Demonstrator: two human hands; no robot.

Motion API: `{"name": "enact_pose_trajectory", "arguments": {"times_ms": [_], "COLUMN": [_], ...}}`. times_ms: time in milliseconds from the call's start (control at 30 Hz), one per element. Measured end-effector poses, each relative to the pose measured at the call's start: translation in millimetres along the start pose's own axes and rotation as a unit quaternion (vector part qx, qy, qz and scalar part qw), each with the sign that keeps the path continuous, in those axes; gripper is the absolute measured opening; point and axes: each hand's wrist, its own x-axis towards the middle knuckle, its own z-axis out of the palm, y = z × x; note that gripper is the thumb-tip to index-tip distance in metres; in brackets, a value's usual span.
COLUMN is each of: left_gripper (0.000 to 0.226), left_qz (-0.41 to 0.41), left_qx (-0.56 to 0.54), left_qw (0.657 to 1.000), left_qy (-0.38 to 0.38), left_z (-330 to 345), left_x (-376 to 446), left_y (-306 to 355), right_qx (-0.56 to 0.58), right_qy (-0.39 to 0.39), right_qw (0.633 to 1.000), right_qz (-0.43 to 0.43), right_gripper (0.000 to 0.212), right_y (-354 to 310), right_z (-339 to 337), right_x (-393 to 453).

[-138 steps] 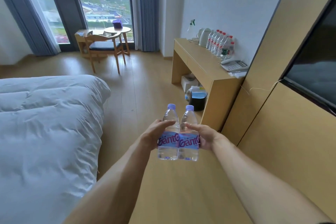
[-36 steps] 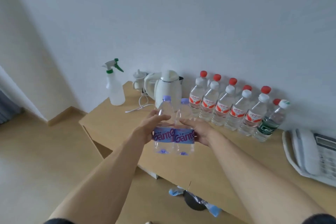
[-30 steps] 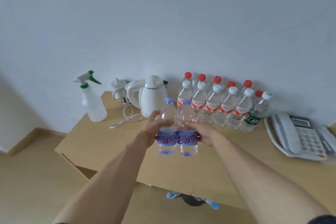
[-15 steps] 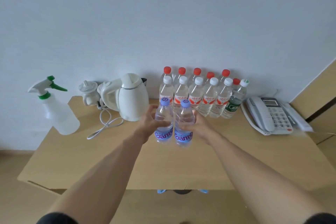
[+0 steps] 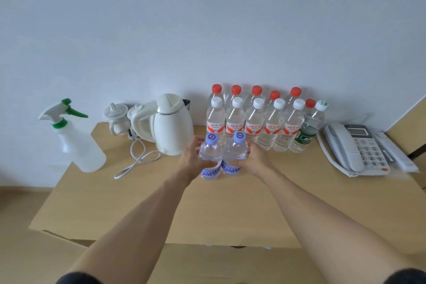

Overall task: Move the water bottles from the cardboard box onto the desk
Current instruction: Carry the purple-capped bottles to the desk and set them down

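Left hand (image 5: 189, 162) curled round left purple-capped bottle (image 5: 210, 159), right hand (image 5: 254, 158) curled round right purple-capped bottle (image 5: 233, 157). Both bottles upright, side by side, touching, over the desk (image 5: 230, 210) just before the row of bottles (image 5: 255, 122), right of the kettle (image 5: 171, 124). Whether bases touch the desk: cannot tell.

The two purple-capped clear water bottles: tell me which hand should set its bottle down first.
Probably the right hand: its purple-capped clear water bottle sits directly before the row of red-labelled bottles. The left hand grips the other purple-capped bottle close to the white electric kettle, leaving less room.
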Motion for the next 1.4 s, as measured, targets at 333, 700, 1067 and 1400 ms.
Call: {"name": "enact_pose_trajectory", "arguments": {"times_ms": [333,700,1067,1400], "left_gripper": [0.062,0.060,0.052,0.050], "left_qz": [0.018,0.101,0.102,0.083], "left_qx": [0.081,0.315,0.283,0.277], "left_qw": [0.997,0.943,0.953,0.956], "left_qy": [0.001,0.028,0.034,0.051], "left_z": [-4.1,-16.3,-9.6,0.3], "left_x": [0.6,-2.8,19.9,40.9], "left_y": [-1.7,26.3,37.1,45.5], "right_qx": [-0.057,-0.128,-0.117,-0.122], "right_qy": [-0.034,0.062,0.080,0.102], "right_qw": [0.998,0.988,0.989,0.985], "right_qz": [-0.016,-0.052,-0.043,-0.063], "right_gripper": [0.057,0.058,0.055,0.054], "right_y": [-5.9,-22.2,-22.3,-21.8], "right_z": [1.7,5.0,0.7,-7.6], "right_x": [-0.1,-4.5,5.1,16.6]}}
